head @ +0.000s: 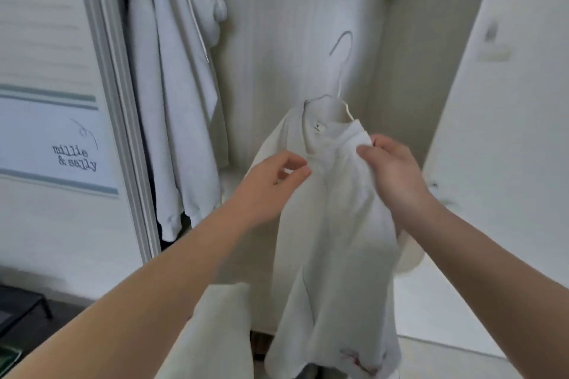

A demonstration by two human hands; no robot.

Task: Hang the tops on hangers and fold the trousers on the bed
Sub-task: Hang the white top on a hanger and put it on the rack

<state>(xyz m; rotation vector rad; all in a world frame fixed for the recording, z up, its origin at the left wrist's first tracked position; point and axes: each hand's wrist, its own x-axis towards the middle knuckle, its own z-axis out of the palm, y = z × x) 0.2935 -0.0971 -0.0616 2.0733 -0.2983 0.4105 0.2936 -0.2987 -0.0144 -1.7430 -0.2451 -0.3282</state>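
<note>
Now the white top (332, 224) is up in front of the open wardrobe (292, 24), with the hanger (345, 107) already sitting inside its neck opening. The hook pokes up free above the collar and is on no rail that shows. The right hand (397, 172) has its fingers curled round a bunch of fabric at the shoulder. I'd say it grips the hanger's arm through the cloth, because nothing else seems to carry the weight. That grip leaves the body of the top to fall straight down, hem low in the view.

The left hand (271, 184) comes in from the other side just below the collar, thumb and forefinger drawn close together against the cloth. Whether they have actually pinched it or are only touching, I cannot tell. The aim looks like tugging that shoulder square over the hanger so the top sits level and does not slide off.

Over to the left, pale garments (172, 101) hang inside the wardrobe beside the sliding door (74, 157) with its lettering. More pale cloth (221, 332) lies low by the left forearm, and what it is I cannot say. No trousers or bed can be made out in this view.
</note>
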